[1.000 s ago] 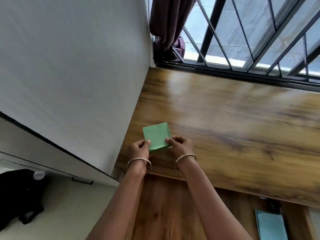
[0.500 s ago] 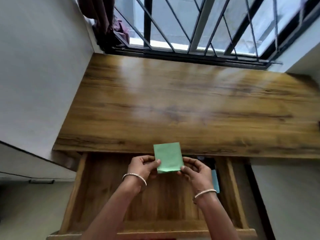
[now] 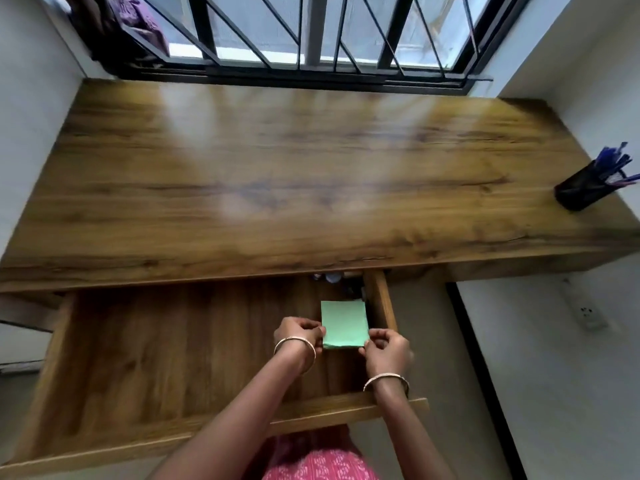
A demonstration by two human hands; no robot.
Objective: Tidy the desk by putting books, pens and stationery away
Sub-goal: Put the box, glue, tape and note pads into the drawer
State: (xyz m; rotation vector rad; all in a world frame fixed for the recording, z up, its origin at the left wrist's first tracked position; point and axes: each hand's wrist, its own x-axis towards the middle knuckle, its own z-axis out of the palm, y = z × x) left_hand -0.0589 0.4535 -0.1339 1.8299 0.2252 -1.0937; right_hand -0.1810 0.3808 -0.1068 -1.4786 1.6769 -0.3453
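A small green pad of sticky notes [image 3: 343, 323] is held low inside the open wooden drawer [image 3: 166, 348], close to its right wall. My left hand [image 3: 299, 332] pinches the pad's near left corner. My right hand [image 3: 387, 346] pinches its near right corner. Whether the pad touches the drawer floor, I cannot tell. Behind the pad, under the desk edge, a few small dark and pale items [image 3: 332, 278] lie in the drawer, partly hidden.
The wooden desk top [image 3: 277, 188] runs wall to wall under a barred window [image 3: 311, 36]. A black mesh pen holder [image 3: 585, 188] with several blue pens stands at the desk's far right. A white wall socket [image 3: 588, 315] is at the right.
Both hands carried the green pad from the desk's left corner down and to the right, into the right side of the open drawer. The view swung right too.
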